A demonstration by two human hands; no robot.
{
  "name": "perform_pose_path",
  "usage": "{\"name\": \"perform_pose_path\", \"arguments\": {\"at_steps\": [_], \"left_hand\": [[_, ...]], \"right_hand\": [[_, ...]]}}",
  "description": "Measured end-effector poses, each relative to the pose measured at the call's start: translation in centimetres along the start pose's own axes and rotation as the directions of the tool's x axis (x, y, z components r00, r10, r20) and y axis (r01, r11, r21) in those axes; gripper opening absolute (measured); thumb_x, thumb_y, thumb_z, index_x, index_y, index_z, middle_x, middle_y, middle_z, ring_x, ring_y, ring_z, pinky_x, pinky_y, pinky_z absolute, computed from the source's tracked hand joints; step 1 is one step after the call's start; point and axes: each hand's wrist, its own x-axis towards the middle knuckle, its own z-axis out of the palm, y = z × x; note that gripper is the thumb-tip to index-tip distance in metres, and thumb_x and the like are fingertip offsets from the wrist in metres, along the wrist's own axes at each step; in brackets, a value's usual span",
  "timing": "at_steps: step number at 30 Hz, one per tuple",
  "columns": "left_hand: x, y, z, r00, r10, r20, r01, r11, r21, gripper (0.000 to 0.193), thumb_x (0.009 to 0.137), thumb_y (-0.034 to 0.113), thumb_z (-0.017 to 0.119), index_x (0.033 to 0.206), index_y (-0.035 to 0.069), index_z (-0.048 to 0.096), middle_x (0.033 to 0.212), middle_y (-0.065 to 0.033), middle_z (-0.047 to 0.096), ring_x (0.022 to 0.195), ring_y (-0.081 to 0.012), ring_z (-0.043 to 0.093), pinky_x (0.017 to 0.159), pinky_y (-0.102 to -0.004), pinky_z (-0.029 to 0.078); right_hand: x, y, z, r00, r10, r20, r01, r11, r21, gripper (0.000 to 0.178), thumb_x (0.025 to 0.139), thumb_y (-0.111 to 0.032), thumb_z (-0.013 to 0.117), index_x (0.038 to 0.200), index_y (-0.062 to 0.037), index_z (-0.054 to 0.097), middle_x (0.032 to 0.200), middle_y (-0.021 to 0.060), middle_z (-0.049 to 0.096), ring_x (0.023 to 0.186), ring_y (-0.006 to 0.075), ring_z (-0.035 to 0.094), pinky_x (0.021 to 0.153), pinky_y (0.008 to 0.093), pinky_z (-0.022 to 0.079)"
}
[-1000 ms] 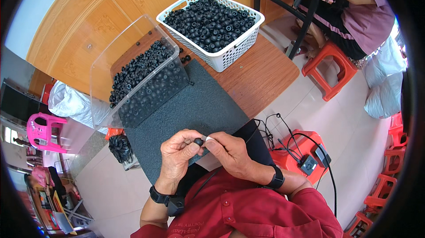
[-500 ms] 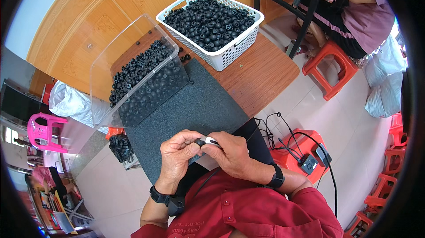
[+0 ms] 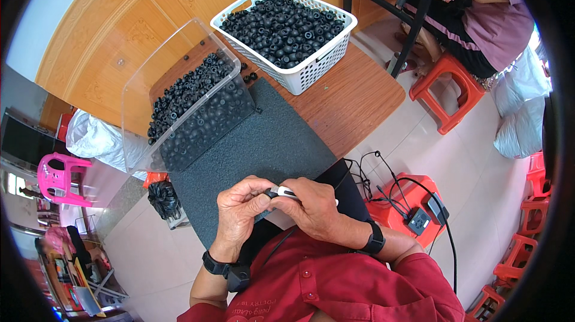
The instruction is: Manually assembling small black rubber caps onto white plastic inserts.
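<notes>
Head view, and over the near edge of the dark mat (image 3: 281, 136) the left hand (image 3: 248, 200) is clamping a small black piece (image 3: 271, 192) between thumb and forefinger, while the right hand (image 3: 308, 203) is closing round a slim white tool (image 3: 286, 192), with thumb and forefinger pressing together near its tip. So each grip is clamping on something, and the tool's working end is sitting right up against the piece; whether it is entering an opening or only touching the surface, I cannot tell, as fingertips are hiding the contact. Doing this well, I'd judge, is calling for a firm left grip that is stopping the piece from turning, a right grip sitting close to the tip for control, and pressure running along the tool rather than sideways, with the left fingertips lying out of its path; such a rounded piece is likely to be slipping if the push is going crooked. Now for looks: the held piece is showing dark and rounded, mostly hiding behind fingers. Similar ones are filling the clear bin (image 3: 209, 124) along the mat's far-left side and the white basket (image 3: 323, 64) standing beyond the mat on the wooden worktop (image 3: 365, 100); they are looking dull black, many showing a round opening. A few loose pieces (image 3: 252, 77) are lying just past the mat's far corner.
</notes>
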Motion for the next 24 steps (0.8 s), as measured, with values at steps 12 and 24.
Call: {"name": "perform_pose_path", "arguments": {"at_steps": [12,24], "left_hand": [[0.1,0.2,0.1,0.999,-0.005,0.035,0.004,1.000,0.014,0.023,0.085,0.007,0.076,0.104,-0.005,0.071,0.091,-0.0090,0.067,0.075,-0.0141,0.062,0.067,-0.0252,0.052],[-0.2,-0.9,0.1,0.998,-0.030,-0.051,0.025,0.996,-0.088,0.027,0.084,0.011,0.077,0.104,-0.006,0.071,0.093,-0.0117,0.070,0.078,-0.0175,0.066,0.067,-0.0283,0.054]], "right_hand": [[0.3,-0.1,-0.4,0.997,-0.064,0.036,0.067,0.993,-0.096,0.031,0.092,-0.032,0.070,0.082,-0.0057,0.057,0.063,0.0101,0.055,0.054,0.0271,0.058,0.047,0.0388,0.044],[-0.2,0.4,0.1,0.995,-0.060,0.076,0.060,0.998,0.010,0.028,0.094,-0.027,0.069,0.083,-0.0033,0.059,0.064,0.0106,0.057,0.054,0.0268,0.060,0.049,0.0373,0.045]]}}
